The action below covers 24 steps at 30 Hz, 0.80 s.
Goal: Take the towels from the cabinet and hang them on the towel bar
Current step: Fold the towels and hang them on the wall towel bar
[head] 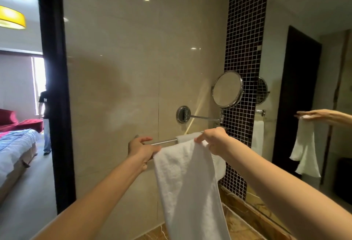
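Observation:
A white towel [188, 186] hangs long and folded in front of the chrome towel bar [165, 141] on the beige wall. My left hand [140, 149] pinches its upper left corner beside the bar. My right hand [214, 140] pinches its upper right corner at bar height. Another white towel [185, 137] is draped over the bar behind it, its lower part showing at the right. The cabinet is out of view.
A round swing-arm mirror [227, 89] juts from the wall just above the bar. A black mosaic strip [242, 68] and a large wall mirror [304, 87] are at the right, a stone counter [245, 218] below. Left, a doorway shows a bed [15, 144] and a standing person [45, 117].

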{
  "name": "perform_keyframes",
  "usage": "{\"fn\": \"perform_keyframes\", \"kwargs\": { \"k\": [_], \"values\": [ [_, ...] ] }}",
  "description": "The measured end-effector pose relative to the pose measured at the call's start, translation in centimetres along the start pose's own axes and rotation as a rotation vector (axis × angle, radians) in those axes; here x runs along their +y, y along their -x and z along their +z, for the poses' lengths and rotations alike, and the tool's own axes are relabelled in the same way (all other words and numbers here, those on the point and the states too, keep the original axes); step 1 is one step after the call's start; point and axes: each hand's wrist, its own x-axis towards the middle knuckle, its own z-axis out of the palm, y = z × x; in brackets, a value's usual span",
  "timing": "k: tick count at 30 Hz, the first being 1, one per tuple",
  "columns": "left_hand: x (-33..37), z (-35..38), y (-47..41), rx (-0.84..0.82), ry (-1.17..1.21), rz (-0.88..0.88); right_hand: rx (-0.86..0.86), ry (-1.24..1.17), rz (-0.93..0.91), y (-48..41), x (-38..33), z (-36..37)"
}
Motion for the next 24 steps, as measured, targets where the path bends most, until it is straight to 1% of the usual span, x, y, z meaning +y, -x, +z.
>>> {"fn": "perform_keyframes", "kwargs": {
  "k": [3, 8, 12, 15, 18, 19, 21, 24],
  "values": [
    [0.4, 0.5, 0.4, -0.008, -0.022, 0.037, -0.004, 0.017, 0.034, -0.7, 0.3, -0.9],
    [1.6, 1.8, 1.2, -0.090, 0.014, 0.051, -0.098, -0.019, 0.238, -0.7, 1.1, -2.9],
    [1.5, 3.1, 1.1, -0.153, 0.135, 0.032, -0.099, -0.174, 0.394, -1.1, 3.1, -4.0],
    [1.1, 3.9, 0.9, -0.167, 0.178, 0.021, -0.088, -0.225, 0.411, -1.4, 4.6, -4.0],
    [1.4, 4.1, 0.7, -0.166, 0.230, 0.033, -0.089, -0.198, 0.431, -2.2, 6.0, -3.9],
    [1.7, 4.2, 0.7, -0.168, 0.235, 0.037, -0.107, -0.178, 0.459, -2.4, 6.3, -4.0],
    [2.1, 4.1, 0.6, -0.174, 0.232, 0.047, -0.198, -0.132, 0.505, -2.6, 6.9, -4.0],
    [2.3, 3.8, 0.0, -0.167, 0.214, 0.060, -0.294, -0.104, 0.501, -2.5, 7.0, -3.7]
  ]
}}
